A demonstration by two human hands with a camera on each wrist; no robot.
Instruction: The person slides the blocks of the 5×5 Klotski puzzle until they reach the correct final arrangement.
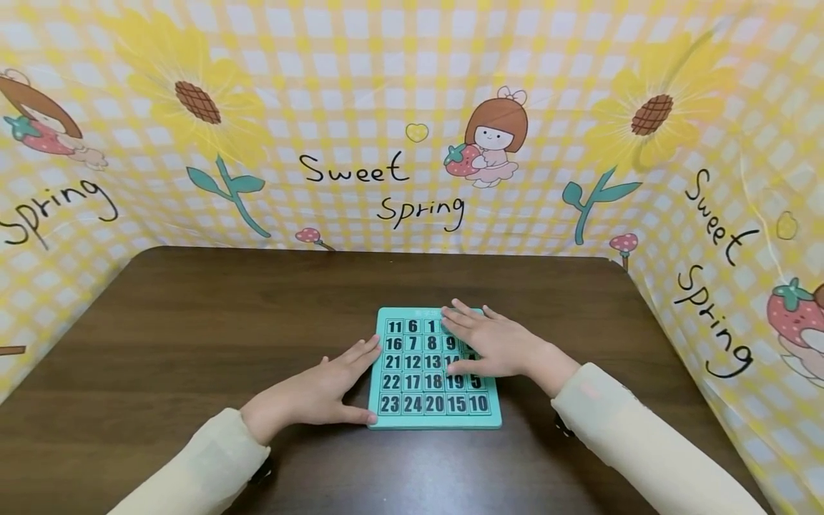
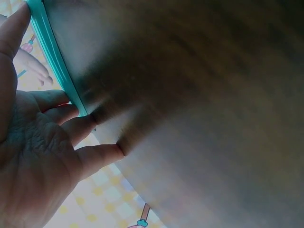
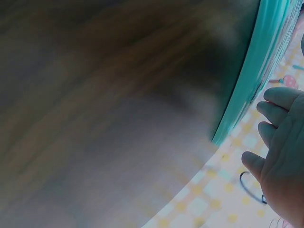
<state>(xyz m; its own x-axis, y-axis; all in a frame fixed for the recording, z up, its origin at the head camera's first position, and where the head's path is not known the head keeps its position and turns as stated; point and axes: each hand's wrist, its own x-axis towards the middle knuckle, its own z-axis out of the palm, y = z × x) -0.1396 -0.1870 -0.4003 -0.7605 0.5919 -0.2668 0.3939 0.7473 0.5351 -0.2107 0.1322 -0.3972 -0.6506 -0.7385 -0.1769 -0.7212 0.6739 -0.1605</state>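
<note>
A turquoise sliding number puzzle (image 1: 438, 422) lies flat on the table, its rows of numbered tiles facing up. My left hand (image 1: 309, 393) is at its left side, with the thumb at the lower left corner and the fingertips along the upper left edge. In the left wrist view the puzzle's side edge (image 2: 53, 52) runs past those spread fingers. Over the upper right part of the puzzle is my right hand (image 1: 498, 347), fingers extended, hiding several tiles there. The right wrist view shows the puzzle's thick side (image 3: 244, 85) beside this hand (image 3: 285, 137).
The dark brown wooden table (image 1: 257, 300) extends around the puzzle. A yellow checked cloth (image 1: 360, 86) with flowers, cartoon figures and lettering stands as a wall behind and at both sides.
</note>
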